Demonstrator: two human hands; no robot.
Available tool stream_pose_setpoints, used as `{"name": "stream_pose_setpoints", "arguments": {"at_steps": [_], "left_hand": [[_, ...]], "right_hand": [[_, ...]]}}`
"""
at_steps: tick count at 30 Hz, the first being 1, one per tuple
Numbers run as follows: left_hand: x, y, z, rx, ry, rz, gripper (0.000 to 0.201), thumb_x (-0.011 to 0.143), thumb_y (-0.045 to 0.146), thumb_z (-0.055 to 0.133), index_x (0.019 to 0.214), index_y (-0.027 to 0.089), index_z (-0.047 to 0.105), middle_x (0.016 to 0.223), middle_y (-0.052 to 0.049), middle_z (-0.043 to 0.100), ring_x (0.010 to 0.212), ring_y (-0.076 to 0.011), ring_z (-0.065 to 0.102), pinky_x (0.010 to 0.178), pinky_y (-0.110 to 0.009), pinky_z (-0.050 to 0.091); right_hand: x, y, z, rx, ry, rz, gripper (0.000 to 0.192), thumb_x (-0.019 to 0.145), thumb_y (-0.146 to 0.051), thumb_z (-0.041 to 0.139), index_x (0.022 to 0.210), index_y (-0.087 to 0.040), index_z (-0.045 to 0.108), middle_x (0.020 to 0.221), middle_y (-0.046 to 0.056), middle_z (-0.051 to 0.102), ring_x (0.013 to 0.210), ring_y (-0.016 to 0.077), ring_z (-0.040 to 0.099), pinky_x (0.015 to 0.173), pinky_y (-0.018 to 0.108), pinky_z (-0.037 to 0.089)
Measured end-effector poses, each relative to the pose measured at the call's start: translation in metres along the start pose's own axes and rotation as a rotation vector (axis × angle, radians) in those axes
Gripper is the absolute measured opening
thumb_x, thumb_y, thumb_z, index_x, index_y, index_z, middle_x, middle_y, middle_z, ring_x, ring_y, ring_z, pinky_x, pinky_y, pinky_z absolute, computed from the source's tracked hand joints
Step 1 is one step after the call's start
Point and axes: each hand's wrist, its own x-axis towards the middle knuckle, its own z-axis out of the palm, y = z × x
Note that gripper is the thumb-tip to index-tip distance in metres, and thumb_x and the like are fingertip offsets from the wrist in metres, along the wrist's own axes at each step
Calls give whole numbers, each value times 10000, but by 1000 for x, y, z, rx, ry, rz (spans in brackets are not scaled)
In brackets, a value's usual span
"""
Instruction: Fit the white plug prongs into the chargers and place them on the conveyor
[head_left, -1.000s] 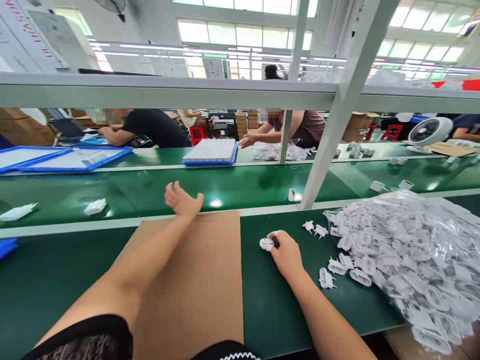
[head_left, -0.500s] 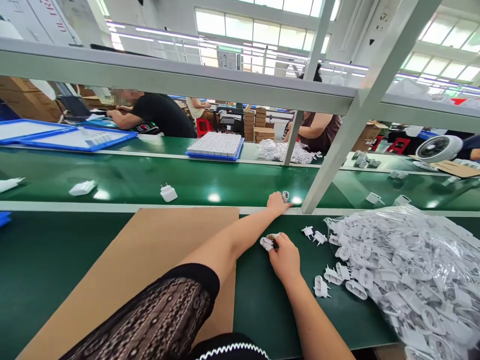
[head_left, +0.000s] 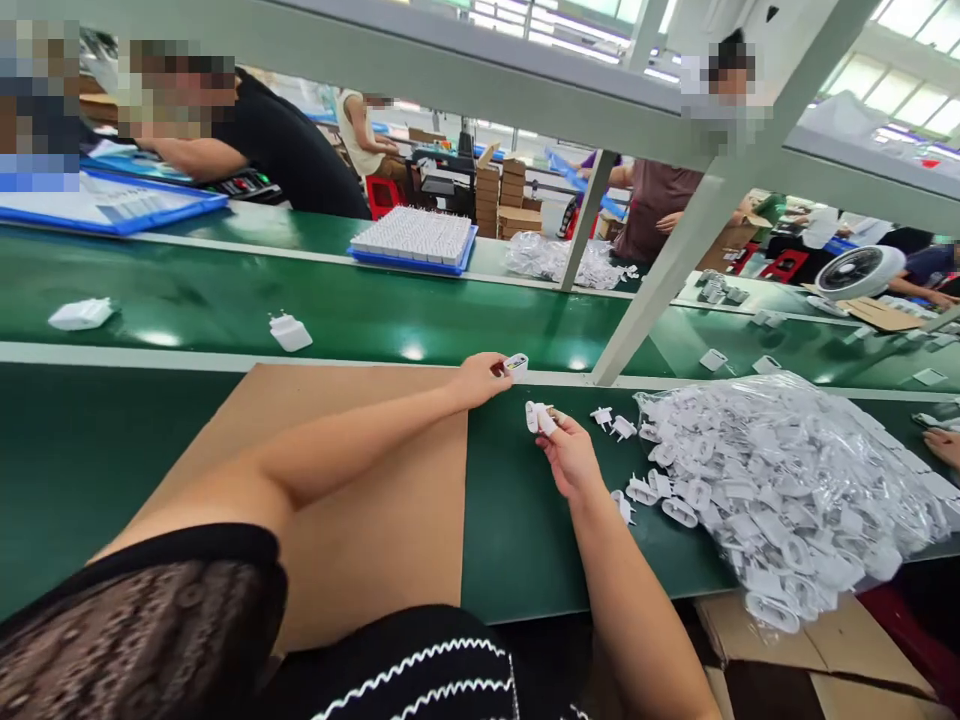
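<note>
At the far edge of the near bench, left hand (head_left: 480,378) pinches a small white charger body (head_left: 516,365) beside the conveyor belt (head_left: 375,320); right hand (head_left: 570,458) grips a white plug insert (head_left: 538,418) just right of the cardboard sheet (head_left: 360,480); judged step: pick-up of both halves; mating them calls for bringing the hands together, prongs outward.

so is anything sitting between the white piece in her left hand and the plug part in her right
Nothing visible does. Only bare green bench lies between the white piece in the left hand and the plug part in the right hand.
</note>
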Motion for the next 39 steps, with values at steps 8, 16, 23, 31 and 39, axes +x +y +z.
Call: {"name": "stream_pose_setpoints", "arguments": {"at_steps": [8,16,23,31,39], "left_hand": [[-144,-26,-73,-59,-196,231,262,846,407,663,1021,230,744,975,-61,733,914,-257,655,873,-363,510],[-166,-39,-42,-331,-34,220,466,805,425,779,1211,210,703,1074,-87,703,965,-265,654,892,-380,532],[-163,-40,-45,-370,-80,261,266,903,474,731,1003,229,762,1017,-76,755,956,-269,663,940,-410,495],[-160,-52,-37,-403,-76,280,297,914,498,735,1016,222,780,1018,-81,753,948,-265,661,899,-388,483],[-159,-59,-30,-406,-41,325,290,933,483,754,943,193,757,972,-73,723,913,-230,645,851,-343,476]], "right_hand": [[-11,4,8,27,-144,150,471,581,-442,987,924,-206,768,954,40,757,765,154,649,655,267,542],[-18,16,23,-257,-124,41,421,603,-443,941,892,-189,770,963,60,763,757,159,634,649,280,521],[-35,-2,46,-543,-237,-114,336,773,-338,794,1086,-229,739,971,22,710,577,98,543,497,246,443],[-46,-17,73,-1132,-469,-518,287,876,-211,616,1128,-231,753,965,70,665,878,228,623,758,361,549],[-44,-16,87,-1533,-598,-789,372,850,-74,540,1154,-175,729,1002,103,664,923,270,573,773,378,505]]}}
